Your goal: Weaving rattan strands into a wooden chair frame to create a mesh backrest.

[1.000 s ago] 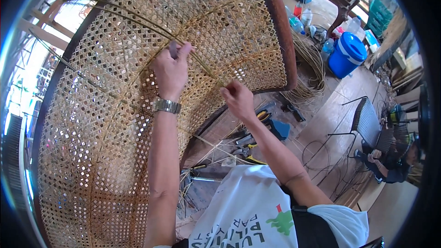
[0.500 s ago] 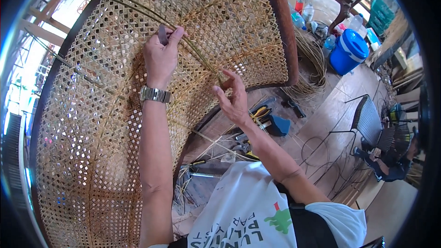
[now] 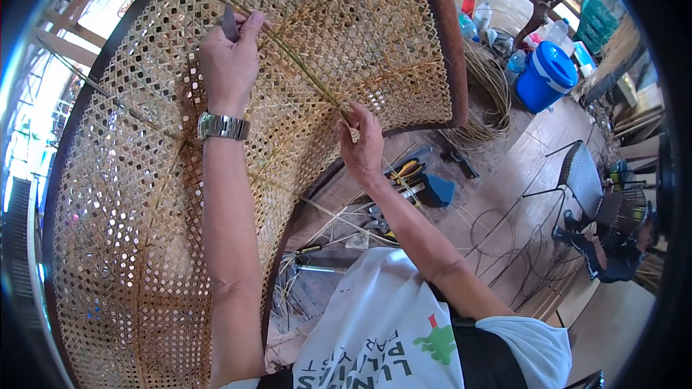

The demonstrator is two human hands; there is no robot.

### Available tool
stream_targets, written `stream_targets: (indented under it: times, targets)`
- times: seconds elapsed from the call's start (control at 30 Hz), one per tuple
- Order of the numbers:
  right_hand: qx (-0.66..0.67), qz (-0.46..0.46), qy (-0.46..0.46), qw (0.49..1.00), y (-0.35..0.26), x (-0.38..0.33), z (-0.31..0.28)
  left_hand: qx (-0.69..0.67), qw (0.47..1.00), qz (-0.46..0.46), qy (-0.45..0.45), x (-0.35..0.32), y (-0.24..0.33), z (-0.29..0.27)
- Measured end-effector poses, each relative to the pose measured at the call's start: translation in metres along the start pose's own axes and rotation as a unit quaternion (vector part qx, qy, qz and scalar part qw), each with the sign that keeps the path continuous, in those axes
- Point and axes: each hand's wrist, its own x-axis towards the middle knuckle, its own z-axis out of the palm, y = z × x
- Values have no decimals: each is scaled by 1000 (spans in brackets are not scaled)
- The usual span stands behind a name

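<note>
Left hand: my left hand (image 3: 229, 57) pinches a grey tool (image 3: 230, 23) and a cane strand (image 3: 288, 50) against the woven cane panel (image 3: 144, 194).
Right hand: my right hand (image 3: 362, 148) grips the strand's lower end, fingers closed.
Containers: blue lidded bucket (image 3: 546, 75) upper right, plastic bottles (image 3: 476, 16) beside it.
Floor: hand tools (image 3: 407, 176) and a cane coil (image 3: 490, 101) lie below the panel.

A cane-weaving workshop is showing itself here; a large woven cane panel (image 3: 216, 194) is filling the view. Below it hand tools (image 3: 404, 180) are lying on the plank floor; right of it rattan coils (image 3: 486, 101) are sitting near a blue bucket (image 3: 544, 75).
</note>
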Motion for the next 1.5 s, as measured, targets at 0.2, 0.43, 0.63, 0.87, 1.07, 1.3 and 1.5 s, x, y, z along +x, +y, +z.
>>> stream_targets:
  times: [0.2, 0.43, 0.63, 0.87, 1.07, 1.3, 1.5]
  targets:
    - [-12, 6, -5, 1000, 6, 4, 0, 8, 1000, 11, 0, -4, 17, 0]
    - [172, 296, -193, 919, -99, -25, -135, 83, 993, -29, 80, 37, 0, -65]
    - [1, 410, -229, 883, 37, -116, -270, 62, 997, -29, -18, 46, 51, -48]
    - [-39, 332, -272, 902, 75, -109, -260, -123, 990, -2, -70, 83, 75, -86]
    - [159, -9, -205, 966, -78, 123, -144, 97, 993, 40, -57, 34, 169, -98]
    - [83, -163, -357, 916, -137, 226, -81, 36, 995, 80, -43, 20, 179, -129]
    - [185, -31, -393, 900, -123, 217, -57, -51, 997, 18, -46, 46, 132, -148]
